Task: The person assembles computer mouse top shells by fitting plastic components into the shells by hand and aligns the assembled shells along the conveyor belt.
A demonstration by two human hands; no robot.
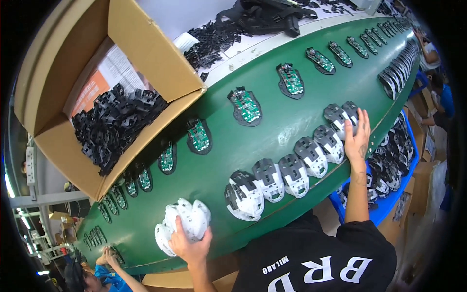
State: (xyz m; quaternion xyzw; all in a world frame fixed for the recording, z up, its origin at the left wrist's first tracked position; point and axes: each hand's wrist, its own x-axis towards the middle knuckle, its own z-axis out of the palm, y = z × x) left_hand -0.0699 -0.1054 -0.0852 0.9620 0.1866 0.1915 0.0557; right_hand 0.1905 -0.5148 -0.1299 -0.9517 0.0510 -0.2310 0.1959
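My left hand [190, 246] grips a bunch of white mouse shells [187, 216] at the near left part of the green belt, its index finger stretched over them and its thumb at their side. My right hand [357, 138] is curved round the far-right end of a row of grey-and-white mouse shells [293, 175], thumb and fingers on the end shells [336, 117]. Part of those end shells is hidden by the hand. Toward the row's near end, overlapping shells [244, 195] lie together. Beyond the row, green circuit boards on black bases [245, 106] run along the belt.
An open cardboard box [189, 97] of black plastic parts stands at the left, over the belt's far edge. A blue crate [413, 158] with more shells is beside my right arm. Dark curved shells [399, 70] stand lined up at far right. Another person's hands [109, 255] work at lower left.
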